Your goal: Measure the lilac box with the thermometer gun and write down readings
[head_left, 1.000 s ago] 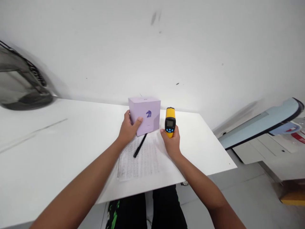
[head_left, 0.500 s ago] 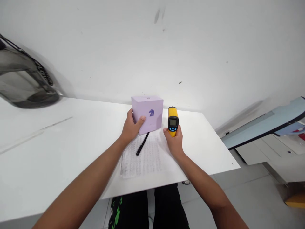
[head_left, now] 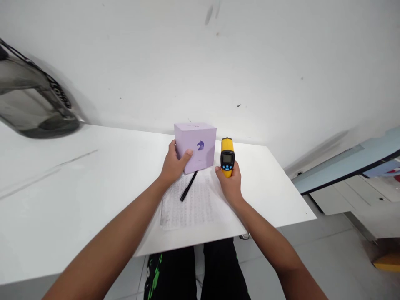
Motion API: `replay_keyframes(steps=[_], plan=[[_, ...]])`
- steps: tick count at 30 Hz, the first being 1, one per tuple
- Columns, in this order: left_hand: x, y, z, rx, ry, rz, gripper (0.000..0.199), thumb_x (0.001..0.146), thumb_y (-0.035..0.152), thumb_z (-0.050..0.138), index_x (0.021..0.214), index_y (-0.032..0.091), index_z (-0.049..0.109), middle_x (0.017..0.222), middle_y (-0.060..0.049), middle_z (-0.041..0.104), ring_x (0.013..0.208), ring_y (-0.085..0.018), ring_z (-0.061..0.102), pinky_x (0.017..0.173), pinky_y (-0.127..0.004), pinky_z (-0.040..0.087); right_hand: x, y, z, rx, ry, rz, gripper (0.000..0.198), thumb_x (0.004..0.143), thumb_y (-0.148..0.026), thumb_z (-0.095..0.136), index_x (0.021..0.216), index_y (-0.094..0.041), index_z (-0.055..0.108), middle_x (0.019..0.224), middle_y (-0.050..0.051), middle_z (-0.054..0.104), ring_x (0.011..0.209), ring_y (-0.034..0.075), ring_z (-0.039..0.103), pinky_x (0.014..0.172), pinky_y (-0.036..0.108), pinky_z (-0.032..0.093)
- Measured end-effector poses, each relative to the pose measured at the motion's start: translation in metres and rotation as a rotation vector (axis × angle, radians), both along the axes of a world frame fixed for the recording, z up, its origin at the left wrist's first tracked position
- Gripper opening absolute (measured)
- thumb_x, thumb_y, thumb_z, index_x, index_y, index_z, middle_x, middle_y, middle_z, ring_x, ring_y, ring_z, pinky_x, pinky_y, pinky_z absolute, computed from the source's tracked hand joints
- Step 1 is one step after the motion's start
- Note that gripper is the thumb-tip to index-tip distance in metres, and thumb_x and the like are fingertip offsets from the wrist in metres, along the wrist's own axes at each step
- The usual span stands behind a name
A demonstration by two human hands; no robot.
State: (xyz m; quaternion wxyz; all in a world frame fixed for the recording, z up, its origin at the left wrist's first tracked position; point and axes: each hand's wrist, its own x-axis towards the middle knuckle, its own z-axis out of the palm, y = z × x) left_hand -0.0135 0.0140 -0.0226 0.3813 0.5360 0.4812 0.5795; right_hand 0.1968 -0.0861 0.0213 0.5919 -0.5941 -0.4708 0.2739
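A lilac box (head_left: 200,146) with a dark purple horse-head mark stands at the back of the white table. My left hand (head_left: 175,163) grips its left side, the thumb lying across the front face. Wrapped round the handle of a yellow and black infrared thermometer (head_left: 227,154) is my right hand (head_left: 230,183). The thermometer stands upright to the right of the box, its small screen and blue buttons facing me. A black pen (head_left: 188,186) lies on a printed sheet (head_left: 187,210) in front of the box. My fingers behind the box and behind the thermometer are partly hidden.
The white table (head_left: 103,183) backs onto a white wall (head_left: 150,62). At the far left stands a grey transparent bag (head_left: 37,100) with black cords. Beyond the table's right edge are a pale blue panel (head_left: 350,160) and white drawers (head_left: 343,196).
The whole view has shifted slightly, so the scene sits a little higher and further right. Both hands keep the same hold on the box and the thermometer.
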Motion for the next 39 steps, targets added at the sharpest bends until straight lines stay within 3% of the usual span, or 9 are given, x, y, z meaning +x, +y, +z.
replay_keyframes(steps=[39], plan=[[0.0005, 0.0019, -0.003, 0.027, -0.024, 0.008, 0.099, 0.082, 0.087, 0.09, 0.156, 0.029, 0.059, 0.154, -0.02, 0.075, 0.139, -0.044, 0.074, 0.122, -0.066, 0.06, 0.0021, -0.0001, -0.0034, 0.011, 0.007, 0.041, 0.06, 0.079, -0.056, 0.088, 0.129, -0.029, 0.068, 0.112, 0.006, 0.076, 0.102, 0.029, 0.071, 0.095, 0.051, 0.063]])
